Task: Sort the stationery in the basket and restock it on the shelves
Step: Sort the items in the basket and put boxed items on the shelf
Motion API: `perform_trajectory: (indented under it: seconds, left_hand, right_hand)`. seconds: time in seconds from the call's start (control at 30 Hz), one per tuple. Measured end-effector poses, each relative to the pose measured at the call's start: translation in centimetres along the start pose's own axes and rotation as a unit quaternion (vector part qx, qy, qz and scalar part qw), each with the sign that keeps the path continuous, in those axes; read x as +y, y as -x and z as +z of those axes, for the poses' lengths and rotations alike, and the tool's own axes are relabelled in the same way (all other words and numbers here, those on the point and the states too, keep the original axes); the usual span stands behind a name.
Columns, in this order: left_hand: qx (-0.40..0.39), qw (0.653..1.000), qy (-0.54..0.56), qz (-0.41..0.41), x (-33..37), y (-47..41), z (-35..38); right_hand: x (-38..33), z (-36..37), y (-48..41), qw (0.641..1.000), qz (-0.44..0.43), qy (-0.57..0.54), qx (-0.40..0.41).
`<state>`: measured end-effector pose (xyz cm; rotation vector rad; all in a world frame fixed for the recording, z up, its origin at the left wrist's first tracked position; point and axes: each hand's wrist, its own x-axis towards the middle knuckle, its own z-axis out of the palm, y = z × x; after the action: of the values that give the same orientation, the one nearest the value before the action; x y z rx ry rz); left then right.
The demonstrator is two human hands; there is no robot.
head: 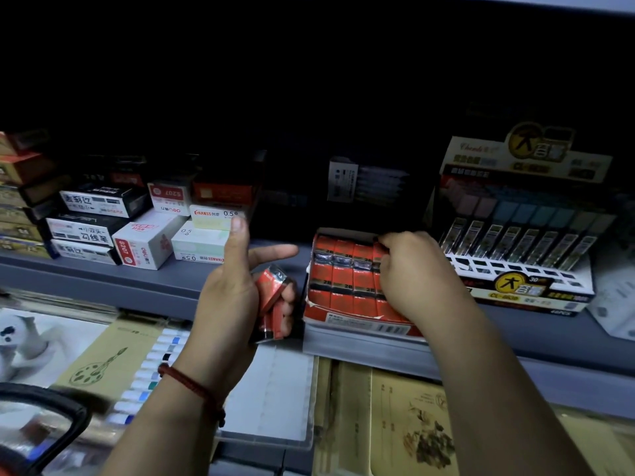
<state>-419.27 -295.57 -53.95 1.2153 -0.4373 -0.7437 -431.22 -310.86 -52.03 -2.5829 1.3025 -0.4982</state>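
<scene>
The red display box (357, 325) holds three rows of 2B packs (340, 280); the right hand (412, 269) pinches one at its right side. The left hand (230, 297) has its grip curled round at least two more.

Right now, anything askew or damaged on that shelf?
The white boxes at the left of the shelf lie at mixed angles, some with labels upside down. The red display box sits at the front edge, and its left wall looks bent. Nothing has spilled.
</scene>
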Motion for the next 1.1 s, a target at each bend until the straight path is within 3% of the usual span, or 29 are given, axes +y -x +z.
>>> perform_trajectory:
  seconds: [0.2, 0.3, 0.37, 0.43, 0.53, 0.6, 0.7, 0.77, 0.87, 0.97, 1.1]
  left_hand:
    - [-0.003, 1.000, 0.015, 0.000, 0.0, 0.1, 0.1]
    - [-0.017, 1.000, 0.014, 0.006, 0.0, -0.1, 0.3]
    - [-0.028, 0.999, 0.007, 0.018, -0.1, -0.2, 0.5]
    - [-0.023, 0.999, -0.002, 0.026, -0.2, -0.2, 0.8]
    - [-0.004, 1.000, 0.008, 0.025, -0.4, -0.2, 0.9]
    - [0.003, 1.000, 0.011, 0.023, -0.4, -0.2, 0.8]
    - [0.013, 0.999, 0.045, 0.011, -0.4, -0.4, 0.4]
    - [0.020, 0.997, 0.073, -0.002, -0.4, -0.5, 0.2]
    - [0.020, 0.997, 0.081, -0.002, -0.4, -0.6, 0.2]
    - [0.023, 0.996, 0.084, -0.002, -0.5, -0.7, 0.2]
    - [0.028, 0.995, 0.092, 0.002, -0.6, -0.7, 0.2]
  right_hand:
    - [-0.6, 0.0, 0.4, 1.000, 0.000, 0.005, 0.006]
    - [-2.8, -0.6, 1.3, 0.986, -0.078, -0.143, 0.022]
    - [-4.7, -0.9, 2.2, 0.951, -0.121, -0.278, -0.056]
    - [-5.8, -0.6, 2.9, 0.924, -0.139, -0.335, -0.123]
    - [-5.8, -0.2, 2.9, 0.914, -0.119, -0.361, -0.143]
    - [-5.7, -0.5, 2.7, 0.882, -0.083, -0.433, -0.169]
    - [-5.0, -1.2, 1.9, 0.862, -0.029, -0.494, -0.109]
    - [-3.5, -1.6, 1.1, 0.895, -0.011, -0.444, -0.032]
    - [-0.7, -2.4, 0.4, 0.971, 0.021, -0.228, 0.067]
    - [0.9, -2.8, 0.4, 0.989, 0.042, -0.089, 0.107]
    - [0.5, -2.6, 1.0, 0.995, 0.027, -0.014, 0.093]
